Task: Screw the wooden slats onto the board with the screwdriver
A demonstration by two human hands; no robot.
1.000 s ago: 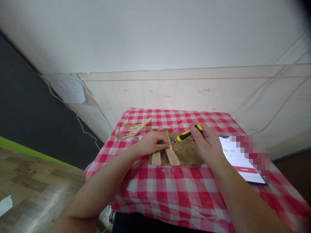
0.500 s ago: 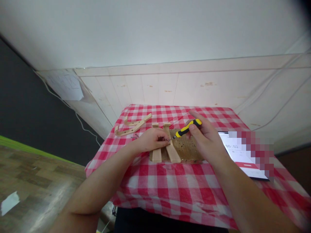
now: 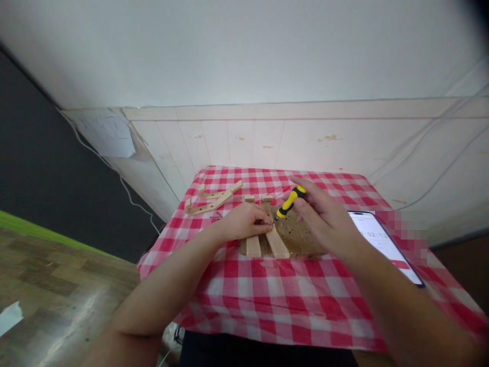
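Left hand [image 3: 244,222]: I've got it over the strips [image 3: 280,246], can't tell what its grip pinches
Right hand [image 3: 324,214]: grip clasped on the screwdriver [image 3: 291,201], tip right by the left hand
Board [image 3: 303,235]: middle of the desk [image 3: 267,300], under both strips
Hooks [image 3: 219,201]: a pair, far left
Screws [image 3: 215,217]: just left of left hand

On the phone [image 3: 382,251], right of the frame, a partly covered timer reads "02", a colon, then a pair beginning with "1"; its last digit is blurred. Smaller lines there, and the marks on the paper sheet [image 3: 109,136], upper left, are illegible.
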